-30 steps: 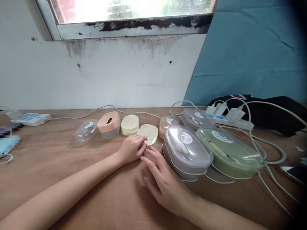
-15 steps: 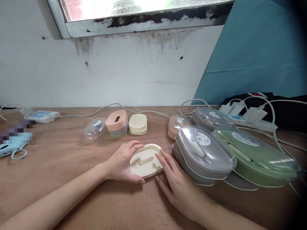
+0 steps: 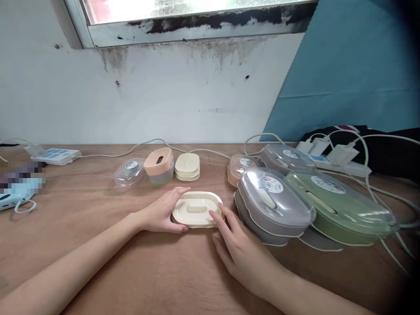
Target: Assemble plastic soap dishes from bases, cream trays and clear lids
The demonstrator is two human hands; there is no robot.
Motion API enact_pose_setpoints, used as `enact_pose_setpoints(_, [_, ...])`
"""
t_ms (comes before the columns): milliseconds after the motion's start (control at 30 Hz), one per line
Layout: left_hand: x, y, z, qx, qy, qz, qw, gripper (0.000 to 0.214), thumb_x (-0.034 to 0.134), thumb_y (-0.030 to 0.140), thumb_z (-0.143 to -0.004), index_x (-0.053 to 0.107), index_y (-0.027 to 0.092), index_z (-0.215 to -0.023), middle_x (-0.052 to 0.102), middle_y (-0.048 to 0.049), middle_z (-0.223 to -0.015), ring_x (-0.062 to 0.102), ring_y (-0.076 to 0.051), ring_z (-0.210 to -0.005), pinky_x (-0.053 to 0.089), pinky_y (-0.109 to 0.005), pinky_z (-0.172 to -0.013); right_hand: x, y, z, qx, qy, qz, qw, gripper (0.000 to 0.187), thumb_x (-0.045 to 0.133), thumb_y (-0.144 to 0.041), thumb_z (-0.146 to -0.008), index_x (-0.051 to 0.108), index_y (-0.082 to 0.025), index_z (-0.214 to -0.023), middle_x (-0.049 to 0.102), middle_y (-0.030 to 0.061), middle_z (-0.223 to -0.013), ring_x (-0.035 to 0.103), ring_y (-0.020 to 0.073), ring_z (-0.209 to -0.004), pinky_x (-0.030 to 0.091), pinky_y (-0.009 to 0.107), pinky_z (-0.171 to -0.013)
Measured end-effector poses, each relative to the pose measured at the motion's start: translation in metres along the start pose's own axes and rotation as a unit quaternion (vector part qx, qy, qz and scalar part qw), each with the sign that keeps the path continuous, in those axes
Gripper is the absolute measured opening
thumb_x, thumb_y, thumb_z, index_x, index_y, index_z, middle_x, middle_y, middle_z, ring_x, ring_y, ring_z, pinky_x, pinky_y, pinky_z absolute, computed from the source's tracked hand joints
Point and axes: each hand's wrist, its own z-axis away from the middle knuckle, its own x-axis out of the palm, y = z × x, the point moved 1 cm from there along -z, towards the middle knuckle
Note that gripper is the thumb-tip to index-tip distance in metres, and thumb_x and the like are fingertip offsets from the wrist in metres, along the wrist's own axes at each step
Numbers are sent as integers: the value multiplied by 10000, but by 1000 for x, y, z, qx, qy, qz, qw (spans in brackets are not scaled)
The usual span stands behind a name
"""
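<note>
A cream oval plastic lid (image 3: pixel 197 200) with a raised bar in its middle lies level on the wooden table, between my hands. Around its left end curls my left hand (image 3: pixel 164 211), with fingers at the far edge and thumb at the near edge. My right hand (image 3: pixel 243 245) rests two fingertips on the lid's right end, while its thumb is apart from the lid and its fingers are loosely spread. What lies beneath the lid is hidden. Beyond it stand small cream stacked pieces (image 3: pixel 187 165), a peach-topped container (image 3: pixel 159 164) and a clear lid (image 3: pixel 129 173).
On the right are a grey lunch box (image 3: pixel 278 205), a green lunch box (image 3: pixel 341 205), another grey box (image 3: pixel 285 156) and a small peach box (image 3: pixel 241 168). White cables run to a power strip (image 3: pixel 348 166). A second strip (image 3: pixel 59 156) and a light-blue device (image 3: pixel 19 192) lie left.
The cream lid has turned from slanted to level and sideways, and its central raised bar now shows clearly. My left hand has shifted slightly left with it; my right fingertips stay at its right end.
</note>
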Motion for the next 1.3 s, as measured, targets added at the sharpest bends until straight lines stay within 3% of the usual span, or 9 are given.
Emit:
enact_pose_setpoints(167, [2, 3, 2, 53, 43, -48, 996, 800, 606, 356, -735, 160, 151, -1367, 280, -179, -1393, 277, -293, -1292, 301, -428, -1034, 1, 1, 0, 2, -7, 2, 1000, 438, 377, -185, -857, 398, -72, -1280, 318, 242, -1366, 351, 345, -1261, 403, 470, -972])
enact_pose_setpoints(267, [-8, 2, 2, 77, 225, -115, 964, 586, 562, 301, -762, 315, 194, -1282, 358, -143, -1338, 320, -286, -1264, 290, -445, -1031, 2, 1, 0, 3, -6, -1, 1000, 437, 367, -183, -862, 394, -78, -1285, 301, 244, -1378, 347, 342, -1265, 400, 470, -974])
enact_pose_setpoints(333, [-18, -7, 1, 21, 363, -167, 916, 444, 519, 271, -793, 385, 208, -1212, 409, -122, -1280, 366, -268, -1226, 290, -450, -1021, 2, 1, 0, 4, -7, -3, 1000, 441, 363, -185, -864, 388, -79, -1292, 300, 247, -1379, 349, 342, -1264, 402, 469, -972])
enact_pose_setpoints(400, [-27, -23, 0, -69, 423, -207, 879, 408, 512, 324, -806, 427, 178, -1177, 417, -137, -1268, 365, -278, -1218, 281, -459, -1019, 1, 1, 0, 5, -11, -4, 1000, 443, 365, -191, -866, 390, -81, -1294, 305, 248, -1376, 358, 343, -1258, 405, 470, -969])
enact_pose_setpoints(567, [-39, -59, -2, -266, 304, -167, 899, 456, 479, 506, -797, 550, 137, -1054, 552, -126, -1147, 456, -300, -1112, 370, -431, -935, 2, 1, 0, 9, -14, -6, 1000, 439, 367, -201, -869, 401, -88, -1292, 311, 246, -1371, 373, 338, -1249, 406, 467, -967])
enact_pose_setpoints(933, [-44, -66, -25, -322, 297, -133, 889, 448, 536, 534, -732, 631, 147, -938, 536, -158, -1102, 410, -370, -1128, 311, -536, -947, 1, -1, -1, 7, -12, -8, 1000, 433, 373, -177, -857, 412, -93, -1280, 320, 239, -1360, 380, 333, -1244, 403, 470, -969])
enact_pose_setpoints(1067, [-52, -61, -23, -287, 348, -122, 884, 412, 566, 444, -735, 571, 140, -1013, 378, -157, -1276, 302, -310, -1255, 285, -438, -1027, 0, 0, 0, 5, -12, -15, 1000, 446, 382, -188, -855, 397, -95, -1291, 302, 236, -1378, 369, 332, -1253, 408, 469, -966])
enact_pose_setpoints(1167, [-46, -41, -11, -168, 391, -80, 901, 401, 580, 433, -734, 529, 173, -1035, 208, -126, -1397, 201, -288, -1324, 262, -429, -1052, -1, 1, -1, 5, -16, -17, 1000, 452, 388, -191, -852, 391, -94, -1294, 300, 235, -1383, 354, 335, -1262, 402, 476, -969])
enact_pose_setpoints(1300, [-21, -14, 7, -47, 328, -6, 943, 363, 587, 353, -714, 499, 187, -1024, 181, -130, -1421, 198, -317, -1328, 290, -462, -1028, -2, 1, -1, 10, -25, -20, 999, 476, 388, -194, -849, 359, -67, -1307, 310, 239, -1380, 334, 328, -1274, 377, 466, -995])
